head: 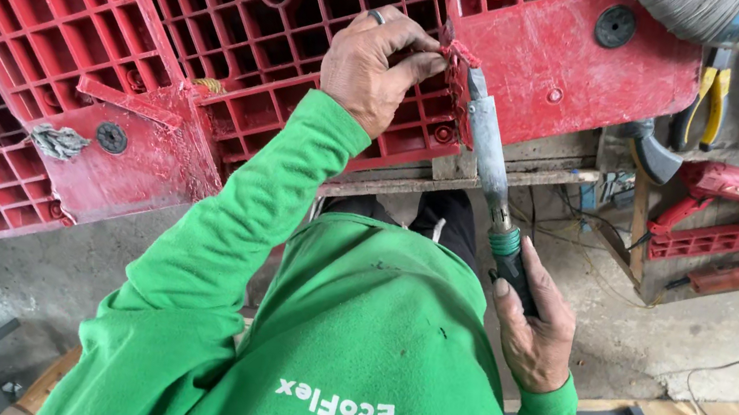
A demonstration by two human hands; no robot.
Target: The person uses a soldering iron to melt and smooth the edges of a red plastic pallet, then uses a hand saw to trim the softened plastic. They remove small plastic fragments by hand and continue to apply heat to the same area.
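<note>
Left hand (369, 66) pinching torn edge of stiff red plastic grid pallet (252, 15); right hand (535, 333) wrapped round grey metal-barrelled tool (490, 158) below pallet, possibly hot; grip handle only.

Left hand (368, 71) pinches a red strip (458, 53) against the edge of a red pallet (250, 24). Right hand (535, 333) grips the handle of a grey welding tool (491, 163), its tip touching the strip. A red drill (722, 189) and yellow-handled pliers (712, 101) lie right.
</note>
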